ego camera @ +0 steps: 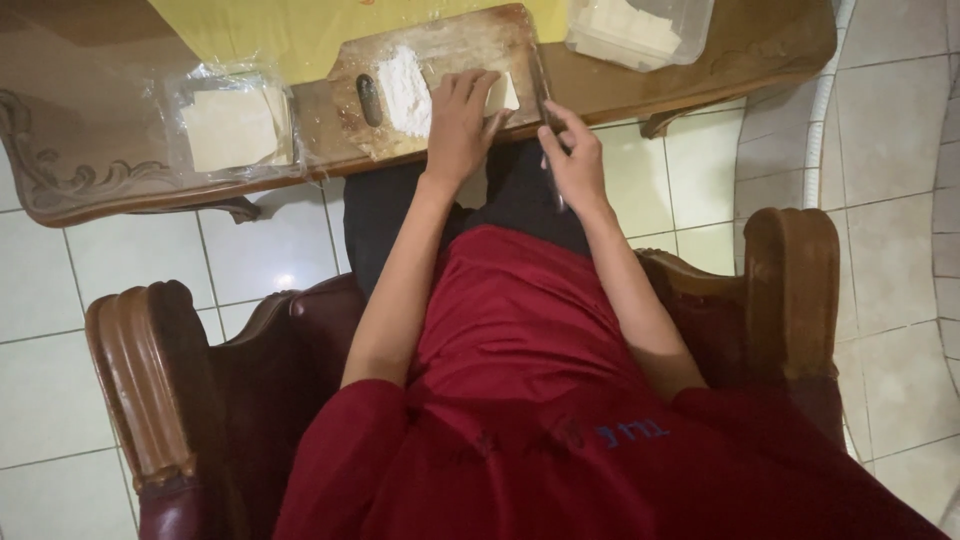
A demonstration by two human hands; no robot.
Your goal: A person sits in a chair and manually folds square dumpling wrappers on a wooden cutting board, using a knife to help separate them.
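My left hand (461,118) lies flat with fingers spread on a pale square dough sheet (504,92) on a wooden cutting board (450,45). A heap of white flour (403,90) sits on the board just left of that hand. My right hand (575,160) is at the board's right edge, closed around a thin metal knife (545,105) whose blade runs along the sheet's right side.
A clear plastic pack of square dough sheets (235,125) lies on the wooden table (690,75) to the left. A clear container of more sheets (640,30) stands at the back right. A yellow cloth (290,30) lies behind the board. Chair arms (140,380) flank me.
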